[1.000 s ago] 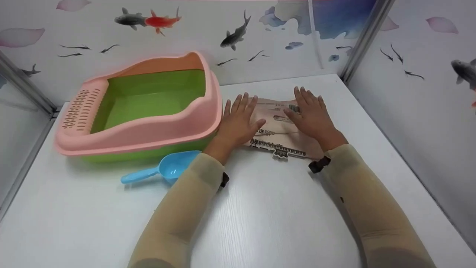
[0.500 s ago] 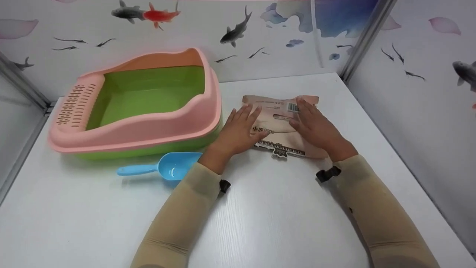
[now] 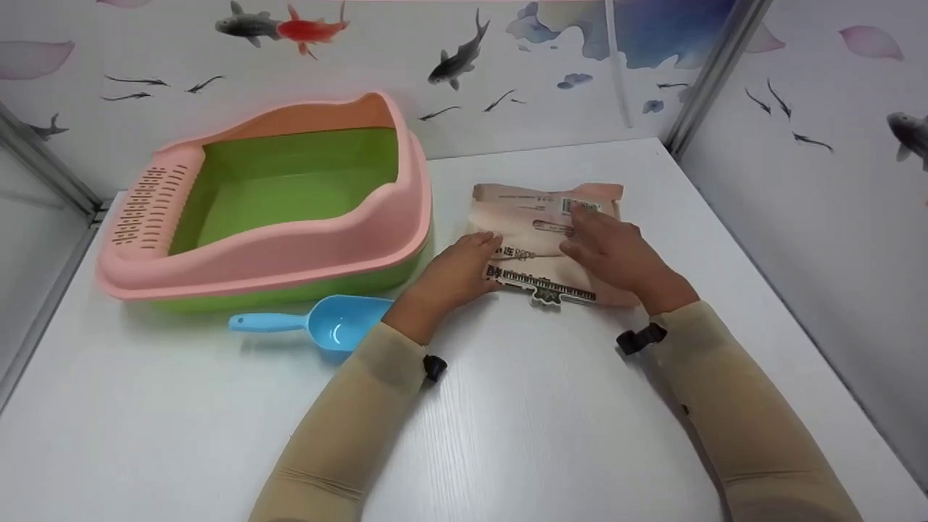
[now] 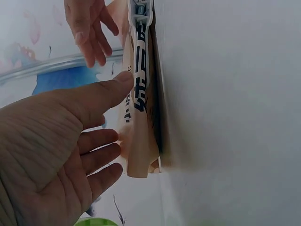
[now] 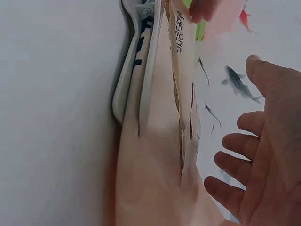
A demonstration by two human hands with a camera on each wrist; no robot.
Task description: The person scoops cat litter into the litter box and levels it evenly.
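A peach-coloured bag (image 3: 522,235) with dark print and a barcode lies flat on the white table. Its near edge is folded over and held by a pale bag clip (image 3: 545,296), whose long arm shows close up in the right wrist view. My left hand (image 3: 451,274) is at the bag's near left corner, thumb tip (image 4: 124,77) right at the folded edge and the other fingers loosely bent beside the side. Over the bag's right half is my right hand (image 3: 622,257), fingers spread and apart from the bag in the right wrist view. Neither hand grips anything.
A litter box (image 3: 333,243) with a pink rim and green base stands at the left. In front of it lies a blue scoop (image 3: 341,325), partly hidden behind the left forearm. Fish-printed panels (image 3: 544,109) close off the back and right.
Both hands have drawn back toward me over the bag, uncovering its far edge. The left hand has come down to the near left corner, its fingers less spread. The bag stays put.
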